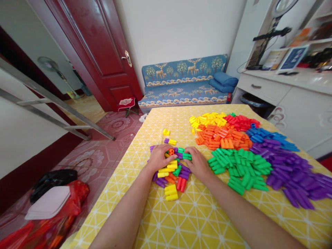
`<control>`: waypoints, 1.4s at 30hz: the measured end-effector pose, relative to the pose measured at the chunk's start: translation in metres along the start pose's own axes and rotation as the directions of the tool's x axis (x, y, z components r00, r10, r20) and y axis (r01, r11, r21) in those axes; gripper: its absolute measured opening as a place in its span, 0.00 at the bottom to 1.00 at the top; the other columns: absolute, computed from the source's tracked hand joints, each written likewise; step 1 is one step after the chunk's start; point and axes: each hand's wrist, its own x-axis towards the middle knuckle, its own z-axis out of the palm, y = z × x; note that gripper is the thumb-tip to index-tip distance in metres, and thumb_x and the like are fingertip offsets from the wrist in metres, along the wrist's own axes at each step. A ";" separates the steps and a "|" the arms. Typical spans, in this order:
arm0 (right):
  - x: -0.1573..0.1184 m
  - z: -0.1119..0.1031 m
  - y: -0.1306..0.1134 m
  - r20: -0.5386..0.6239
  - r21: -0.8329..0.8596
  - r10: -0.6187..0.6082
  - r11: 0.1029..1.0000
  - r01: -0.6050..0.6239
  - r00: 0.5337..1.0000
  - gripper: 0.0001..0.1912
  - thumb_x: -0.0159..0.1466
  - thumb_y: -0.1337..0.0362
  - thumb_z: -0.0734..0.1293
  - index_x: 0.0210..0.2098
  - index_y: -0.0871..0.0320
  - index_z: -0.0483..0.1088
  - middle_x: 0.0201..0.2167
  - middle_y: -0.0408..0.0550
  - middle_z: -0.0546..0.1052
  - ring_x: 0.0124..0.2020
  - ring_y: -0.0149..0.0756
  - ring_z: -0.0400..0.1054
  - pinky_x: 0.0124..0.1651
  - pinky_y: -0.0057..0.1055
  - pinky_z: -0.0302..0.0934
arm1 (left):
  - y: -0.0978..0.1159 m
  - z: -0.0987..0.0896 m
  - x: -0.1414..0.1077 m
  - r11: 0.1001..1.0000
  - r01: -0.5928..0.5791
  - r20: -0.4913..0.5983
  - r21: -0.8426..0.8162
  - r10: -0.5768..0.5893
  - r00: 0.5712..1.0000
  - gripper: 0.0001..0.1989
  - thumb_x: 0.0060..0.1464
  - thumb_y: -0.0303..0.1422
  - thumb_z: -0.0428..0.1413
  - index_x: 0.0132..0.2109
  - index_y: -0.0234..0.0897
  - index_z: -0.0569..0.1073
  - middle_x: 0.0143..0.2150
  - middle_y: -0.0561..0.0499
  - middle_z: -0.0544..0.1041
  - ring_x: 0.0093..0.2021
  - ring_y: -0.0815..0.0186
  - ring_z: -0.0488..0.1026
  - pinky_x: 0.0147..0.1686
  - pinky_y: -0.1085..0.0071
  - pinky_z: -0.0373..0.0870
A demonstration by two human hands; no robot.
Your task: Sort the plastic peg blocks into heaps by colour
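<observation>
A mixed heap of small plastic tube pieces (171, 165) in yellow, purple, green, orange and red lies between my hands. My left hand (159, 158) curls over its left side, thumb stretched across the pieces. An orange tube piece (171, 151) shows between that thumb and the fingers; what the fingertips grip is hidden. My right hand (197, 162) has thumb and index finger closed around green tube pieces (186, 156) at the heap's right edge. Closest to me are a yellow joined piece (171, 192) and a red one (181, 184).
Sorted piles of yellow (209, 119), red (241, 122), orange (223, 136), blue (271, 137), green (238, 166) and purple (293, 169) pieces cover the table's right side. A purple-and-yellow piece (170, 141) lies beyond the heap. A blue sofa (181, 83) stands behind the yellow-covered table (171, 224).
</observation>
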 end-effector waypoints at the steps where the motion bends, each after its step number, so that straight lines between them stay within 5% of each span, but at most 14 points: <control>1: 0.000 0.000 0.000 0.000 0.002 0.010 1.000 -0.010 1.000 0.14 0.57 0.71 0.62 0.43 0.57 0.64 0.43 0.50 0.70 0.47 0.40 0.64 0.51 0.37 0.60 | 0.000 0.000 0.000 1.000 0.000 0.001 -0.001 0.000 1.000 0.18 0.55 0.45 0.55 0.48 0.41 0.75 0.48 0.48 0.78 0.49 0.58 0.73 0.51 0.62 0.66; 8: 0.000 0.002 0.002 0.014 -0.002 0.074 0.997 -0.074 0.997 0.13 0.57 0.69 0.63 0.43 0.57 0.65 0.43 0.50 0.70 0.47 0.39 0.66 0.50 0.36 0.61 | 0.000 -0.001 0.000 1.000 -0.001 0.003 0.002 0.001 1.000 0.18 0.55 0.45 0.56 0.48 0.42 0.75 0.47 0.48 0.78 0.49 0.58 0.73 0.51 0.62 0.66; 15: -0.001 0.003 0.002 0.047 -0.083 0.026 0.996 -0.022 0.999 0.25 0.59 0.69 0.63 0.57 0.58 0.62 0.57 0.53 0.67 0.57 0.43 0.60 0.59 0.42 0.55 | 0.001 -0.002 0.000 1.000 -0.006 0.017 0.007 0.006 1.000 0.18 0.55 0.45 0.55 0.49 0.42 0.75 0.48 0.48 0.78 0.49 0.58 0.73 0.51 0.61 0.66; 42: 0.001 -0.002 -0.003 0.094 -0.081 -0.009 0.997 0.016 0.996 0.18 0.60 0.70 0.63 0.49 0.55 0.68 0.49 0.49 0.71 0.52 0.39 0.63 0.55 0.37 0.58 | 0.002 -0.003 0.000 1.000 0.007 0.024 0.017 -0.007 1.000 0.19 0.55 0.46 0.55 0.50 0.43 0.74 0.49 0.48 0.77 0.50 0.58 0.73 0.51 0.61 0.66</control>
